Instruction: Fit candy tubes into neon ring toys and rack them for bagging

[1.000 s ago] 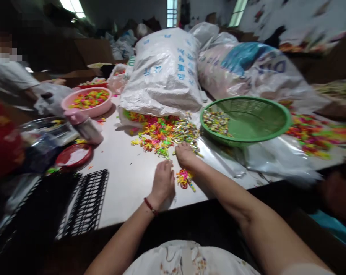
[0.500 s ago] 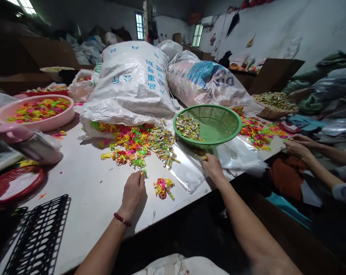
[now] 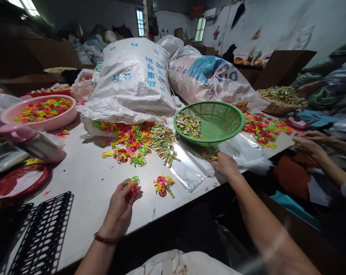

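Observation:
My left hand [image 3: 120, 204] is lifted near the table's front edge, fingers curled round a few small neon plastic pieces [image 3: 133, 181]. A small cluster of the same bright pieces [image 3: 163, 185] lies just to its right. My right hand [image 3: 226, 165] rests on the clear plastic bags [image 3: 191, 168] below the green basket [image 3: 229, 126], fingers closed at a few small wrapped pieces [image 3: 210, 154]. The big loose pile of neon pieces and wrapped rolls [image 3: 141, 140] spreads in front of the white sack [image 3: 132, 82].
A pink basin [image 3: 42, 123] of neon pieces, a pink-lidded flask [image 3: 32, 141], a red tray [image 3: 18, 182] and a black grid [image 3: 38, 233] sit at left. Another person's hands [image 3: 309, 143] work at right by more coloured pieces [image 3: 261, 128]. Large sacks [image 3: 210, 78] block the back.
My left hand has drawn back from the pile and lifted with a few neon pieces. My right hand slid right along the plastic bags, below the basket. The view shifted slightly.

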Tool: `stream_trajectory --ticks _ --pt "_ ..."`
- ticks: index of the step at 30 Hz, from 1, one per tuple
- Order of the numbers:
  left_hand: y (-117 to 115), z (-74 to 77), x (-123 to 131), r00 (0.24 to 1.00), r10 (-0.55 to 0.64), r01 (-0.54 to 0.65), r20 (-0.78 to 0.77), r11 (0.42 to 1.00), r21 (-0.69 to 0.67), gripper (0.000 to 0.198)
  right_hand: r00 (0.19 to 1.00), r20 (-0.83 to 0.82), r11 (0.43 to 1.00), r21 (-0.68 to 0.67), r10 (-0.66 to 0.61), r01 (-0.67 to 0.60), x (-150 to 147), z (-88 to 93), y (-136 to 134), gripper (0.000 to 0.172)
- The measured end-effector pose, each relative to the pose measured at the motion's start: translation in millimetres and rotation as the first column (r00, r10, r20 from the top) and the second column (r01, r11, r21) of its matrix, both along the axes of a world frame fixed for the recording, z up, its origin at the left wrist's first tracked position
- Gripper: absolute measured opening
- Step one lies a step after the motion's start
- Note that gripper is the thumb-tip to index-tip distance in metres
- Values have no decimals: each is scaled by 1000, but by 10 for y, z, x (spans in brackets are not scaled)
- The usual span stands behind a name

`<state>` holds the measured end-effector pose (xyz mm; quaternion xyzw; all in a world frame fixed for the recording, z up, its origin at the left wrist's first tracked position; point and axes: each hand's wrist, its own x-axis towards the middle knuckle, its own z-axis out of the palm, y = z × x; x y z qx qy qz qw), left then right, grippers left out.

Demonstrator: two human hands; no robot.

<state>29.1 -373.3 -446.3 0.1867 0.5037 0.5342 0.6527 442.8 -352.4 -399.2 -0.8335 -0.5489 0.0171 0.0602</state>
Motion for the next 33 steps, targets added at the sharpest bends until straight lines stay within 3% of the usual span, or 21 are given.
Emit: stream_trajectory --ticks 3,6,8,12,16,19,22,26,29,33 --pt "-9 4 -16 999 22 -22 45 1000 -6 27 998 -17 986 155 62 -59 -22 1 -299 34" --pt "-2 -20 -7 997 10 -11 70 1000 21 28 973 -95 914 372 208 -160 -218 -24 -532 37" --pt "0 -45 -4 997 4 -8 74 999 47 28 937 -150 866 449 317 -221 -449 -45 -623 37" --pt "-38 -75 -8 997 -8 2 73 997 74 26 846 -254 809 509 468 -294 -987 -106 -627 36" --pt "-83 -97 -23 991 6 -20 135 994 106 26 786 -400 848 450 471 -280 -1409 -205 -421 43" --pt "-103 -128 -56 986 6 -25 166 993 113 29 734 -440 836 442 517 -325 -1679 -223 -296 43" --pt "-149 -148 -87 990 7 -22 138 994 111 35 590 -619 854 416 518 -313 -1963 -165 -344 38" --pt "-261 -103 -89 999 -12 5 45 987 159 39 258 -883 876 274 393 -396 -2331 -116 -556 49" --pt "-352 -12 -63 999 -34 42 -40 974 225 37 153 -915 839 261 372 -478 -2523 -137 -665 44" --pt "-447 97 -25 994 -19 52 -111 954 294 35 84 -941 829 244 328 -503 -2654 -156 -716 42"
